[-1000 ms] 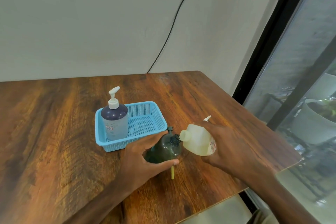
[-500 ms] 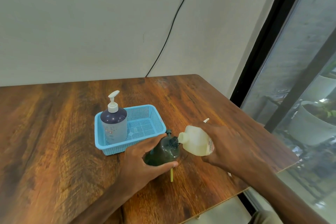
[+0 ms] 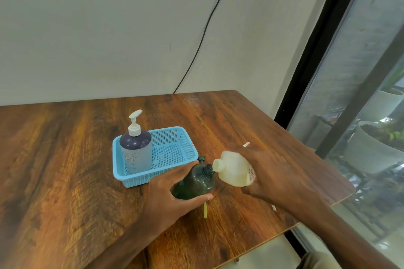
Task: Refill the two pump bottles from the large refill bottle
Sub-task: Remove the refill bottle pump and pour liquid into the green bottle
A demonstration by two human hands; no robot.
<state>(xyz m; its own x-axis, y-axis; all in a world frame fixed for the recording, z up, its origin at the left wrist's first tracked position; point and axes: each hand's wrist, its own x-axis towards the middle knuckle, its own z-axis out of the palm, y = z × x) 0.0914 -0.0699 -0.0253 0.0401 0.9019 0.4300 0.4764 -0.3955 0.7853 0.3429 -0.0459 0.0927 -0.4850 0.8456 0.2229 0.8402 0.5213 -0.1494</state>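
Left hand (image 3: 170, 196) wraps thumb and fingers round the green bottle (image 3: 195, 183); right hand (image 3: 273, 172), forearm reaching in from the right, grips the white bottle (image 3: 234, 170) from above.

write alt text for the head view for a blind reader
A person's right hand tips a cream refill bottle so its mouth is at the open neck of a dark green bottle gripped by the left hand on a wooden table. Behind, a pump bottle stands in a blue basket.
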